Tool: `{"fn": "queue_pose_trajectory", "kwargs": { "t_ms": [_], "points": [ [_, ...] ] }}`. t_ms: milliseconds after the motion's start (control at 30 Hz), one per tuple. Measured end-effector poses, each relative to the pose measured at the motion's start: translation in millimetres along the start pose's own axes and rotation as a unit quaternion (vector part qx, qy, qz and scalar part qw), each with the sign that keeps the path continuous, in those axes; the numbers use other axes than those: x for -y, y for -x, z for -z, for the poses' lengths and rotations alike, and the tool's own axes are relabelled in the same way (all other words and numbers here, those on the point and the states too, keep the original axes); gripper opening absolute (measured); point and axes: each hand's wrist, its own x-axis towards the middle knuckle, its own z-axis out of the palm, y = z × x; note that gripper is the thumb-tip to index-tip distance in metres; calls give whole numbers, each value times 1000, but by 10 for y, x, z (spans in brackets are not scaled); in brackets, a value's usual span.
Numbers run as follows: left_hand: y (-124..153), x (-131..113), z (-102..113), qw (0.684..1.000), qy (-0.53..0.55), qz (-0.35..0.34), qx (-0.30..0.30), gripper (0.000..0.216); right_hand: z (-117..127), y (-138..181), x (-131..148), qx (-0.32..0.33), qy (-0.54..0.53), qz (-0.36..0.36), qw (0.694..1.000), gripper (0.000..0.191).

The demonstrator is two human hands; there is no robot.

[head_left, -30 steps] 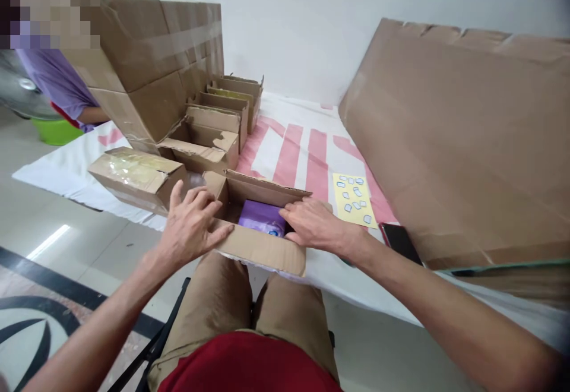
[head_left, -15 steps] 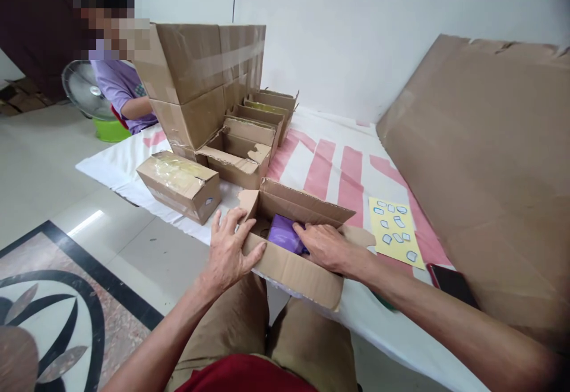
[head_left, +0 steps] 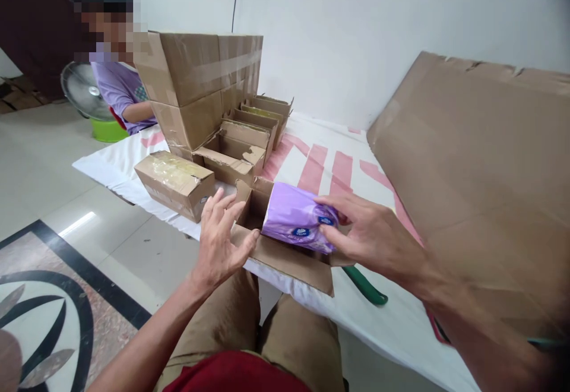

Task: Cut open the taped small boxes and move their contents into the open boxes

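My right hand (head_left: pixel 374 228) grips a purple plastic-wrapped tissue pack (head_left: pixel 285 208) by its right end, thumb on the near side. The pack is tilted above an open cardboard box (head_left: pixel 291 261) at the table's front edge, covering much of its opening. My left hand (head_left: pixel 222 237) is at the box's left end, fingers spread and holding nothing; its thumb is by the near flap. A green curved handle (head_left: pixel 367 288) shows on the table under my right wrist; its other end is hidden by the box.
A taped cardboard box (head_left: pixel 173 181) lies to the left. Behind it rises a stack of cartons (head_left: pixel 196 71), with several open boxes (head_left: pixel 234 157) in a row alongside. A large cardboard sheet (head_left: pixel 472 160) leans at right. A person in a purple shirt (head_left: pixel 113 86) sits beyond the stack.
The tissue pack has come up out of the open box in my right hand, its printed side now showing. My left hand has shifted slightly left. The green handle has come into fuller view.
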Motion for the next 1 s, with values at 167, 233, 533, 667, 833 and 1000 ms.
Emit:
{"fn": "queue_pose_trajectory", "kwargs": {
  "t_ms": [167, 233, 533, 667, 833, 1000],
  "points": [
    [-303, -373, 198, 934, 289, 206, 49, 71, 182, 150, 161, -121, -17, 65, 990, 31],
    [-395, -459, 194, 838, 424, 325, 109, 93, 144, 178, 228, -154, -8, 72, 985, 31],
    [-559, -451, 176, 686, 590, 419, 78, 59, 50, 251, 374, -154, -54, 61, 985, 40],
    [-688, -165, 426, 682, 591, 429, -33, 33, 147, 79, 336, -163, -123, 14, 979, 34],
    [-742, 102, 630, 722, 550, 406, -106, 28, 104, -476, 345, -58, -243, -47, 967, 59],
    [-801, 174, 441, 698, 586, 408, -60, 32, -85, -926, 470, 96, -341, -56, 933, 133]
  ]
}}
